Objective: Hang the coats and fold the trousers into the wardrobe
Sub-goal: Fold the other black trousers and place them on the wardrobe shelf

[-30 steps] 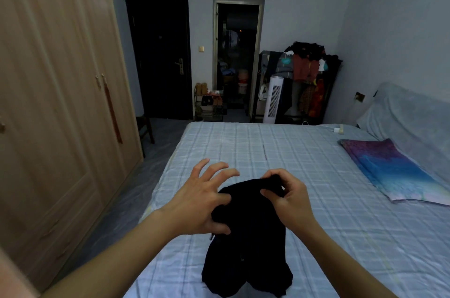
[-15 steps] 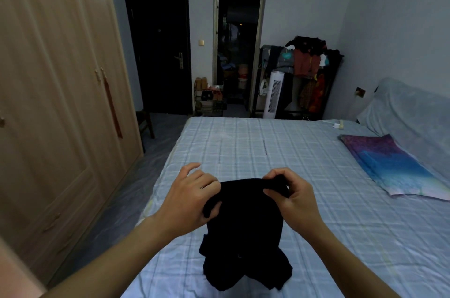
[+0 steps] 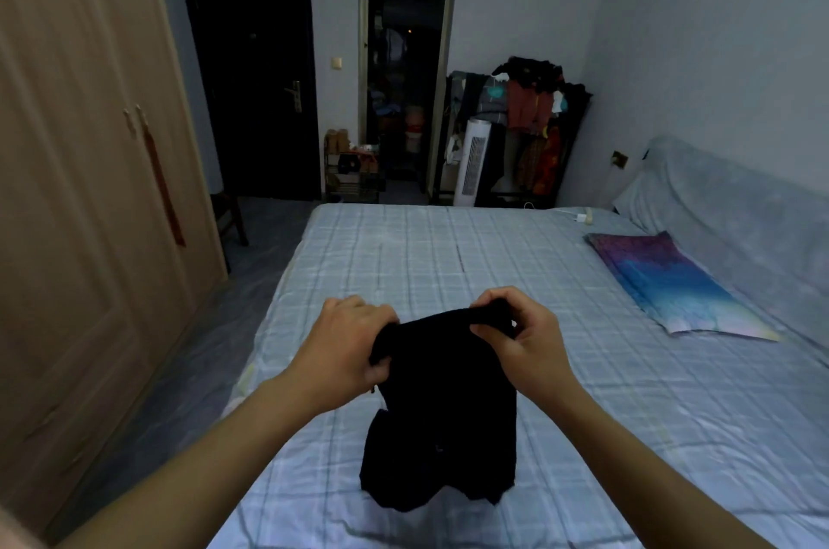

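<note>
Head view: black garment (image 3: 444, 414) held up over the bed (image 3: 448, 261), a hand gripping each end of its top edge.
Left hand (image 3: 345, 351) curls round the left corner of the soft, creased fabric; right hand (image 3: 525, 346) pinches the right corner; the lower folds bunch on the pale blue checked sheet. Wardrobe (image 3: 89, 189), light wood, panelled doors closed, stands left across a strip of floor. Purple-to-blue pillow (image 3: 668, 279) lies flat at right. Far wall: dark door (image 3: 251, 77), white tower fan (image 3: 473, 162), loaded clothes rack (image 3: 534, 108).
</note>
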`<state>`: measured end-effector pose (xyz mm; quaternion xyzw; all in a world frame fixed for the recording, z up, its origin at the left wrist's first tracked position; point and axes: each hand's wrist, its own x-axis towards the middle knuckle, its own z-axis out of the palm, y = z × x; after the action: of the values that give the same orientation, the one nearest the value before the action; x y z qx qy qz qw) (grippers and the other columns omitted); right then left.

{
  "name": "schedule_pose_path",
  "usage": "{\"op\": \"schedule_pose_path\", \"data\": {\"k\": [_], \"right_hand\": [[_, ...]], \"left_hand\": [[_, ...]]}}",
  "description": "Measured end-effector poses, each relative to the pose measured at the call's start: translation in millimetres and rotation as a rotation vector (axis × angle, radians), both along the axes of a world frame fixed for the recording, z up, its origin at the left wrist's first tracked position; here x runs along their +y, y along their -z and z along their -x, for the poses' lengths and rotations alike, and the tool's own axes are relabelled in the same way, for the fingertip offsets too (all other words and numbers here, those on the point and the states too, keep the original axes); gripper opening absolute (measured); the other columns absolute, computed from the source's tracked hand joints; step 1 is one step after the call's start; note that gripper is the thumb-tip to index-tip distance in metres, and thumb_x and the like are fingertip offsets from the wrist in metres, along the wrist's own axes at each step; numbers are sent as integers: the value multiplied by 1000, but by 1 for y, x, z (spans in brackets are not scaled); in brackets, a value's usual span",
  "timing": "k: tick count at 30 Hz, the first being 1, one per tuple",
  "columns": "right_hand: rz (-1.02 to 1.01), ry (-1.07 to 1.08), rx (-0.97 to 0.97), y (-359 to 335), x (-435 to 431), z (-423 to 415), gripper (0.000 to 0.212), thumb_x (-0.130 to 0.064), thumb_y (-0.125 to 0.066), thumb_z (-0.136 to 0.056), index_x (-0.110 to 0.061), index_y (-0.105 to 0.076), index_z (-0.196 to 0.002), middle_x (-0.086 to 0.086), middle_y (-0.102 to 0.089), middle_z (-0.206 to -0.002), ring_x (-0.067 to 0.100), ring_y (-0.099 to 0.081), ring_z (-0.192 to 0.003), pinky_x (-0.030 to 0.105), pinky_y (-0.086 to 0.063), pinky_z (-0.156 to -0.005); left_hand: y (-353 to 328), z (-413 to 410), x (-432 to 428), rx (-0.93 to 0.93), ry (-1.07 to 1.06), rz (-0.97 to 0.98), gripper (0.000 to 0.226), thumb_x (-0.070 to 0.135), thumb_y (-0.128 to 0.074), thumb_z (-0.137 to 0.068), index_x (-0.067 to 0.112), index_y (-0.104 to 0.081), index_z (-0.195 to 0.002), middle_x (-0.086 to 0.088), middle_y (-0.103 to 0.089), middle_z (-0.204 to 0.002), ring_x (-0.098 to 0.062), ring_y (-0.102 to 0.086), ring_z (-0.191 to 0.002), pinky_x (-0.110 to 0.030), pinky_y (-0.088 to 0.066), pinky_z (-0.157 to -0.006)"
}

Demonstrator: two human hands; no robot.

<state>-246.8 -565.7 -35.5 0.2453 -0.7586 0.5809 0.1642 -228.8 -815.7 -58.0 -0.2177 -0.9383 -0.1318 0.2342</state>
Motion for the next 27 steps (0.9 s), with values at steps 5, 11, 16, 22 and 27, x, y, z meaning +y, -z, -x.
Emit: {"op": "schedule_pose_path", "data": {"k": [5,11,16,22,27], "right_hand": [[-38,33,-1,-6,1,-1,28,12,-71,-79,-12,-67,-92,-2,-70,-89,14,-67,-87,18,-50,-78],[-254,166,214,-42,14,-5,28,-6,-78,-81,-21,-60,-95,-13,-62,-83,5,-61,-78,16,-48,-67],[-247,159,418,-107,24,-3,27,-8,-76,-83,-21,-56,-97,-13,-58,-87,-1,-57,-83,10,-45,-70],[-99,160,682,-197,52,-10,25,-6,-75,-83,-14,-57,-98,-8,-56,-89,-6,-52,-83,7,-38,-77],[78,151,717,-256,76,-23,23,-12,-73,-86,-17,-56,-100,-11,-58,-90,1,-57,-82,17,-48,-72]], "left_hand": [[-17,10,-8,-35,78,-73,28,33,-61,-67,28,-53,-93,12,-60,-78,-15,-59,-69,-38,-49,-70],[-73,1,-3,50,89,-108,29,33,-58,-71,27,-56,-99,11,-62,-86,-15,-63,-77,-43,-52,-73],[-145,-23,17,214,-27,-15,37,23,-71,-80,25,-53,-112,6,-62,-101,-21,-63,-92,-49,-51,-81],[-242,-58,55,478,-90,32,45,15,-73,-80,23,-51,-118,-2,-60,-115,-26,-63,-95,-54,-53,-79],[-307,-91,100,622,-139,10,46,16,-71,-81,24,-46,-119,-1,-58,-114,-25,-61,-96,-56,-51,-83]]}}
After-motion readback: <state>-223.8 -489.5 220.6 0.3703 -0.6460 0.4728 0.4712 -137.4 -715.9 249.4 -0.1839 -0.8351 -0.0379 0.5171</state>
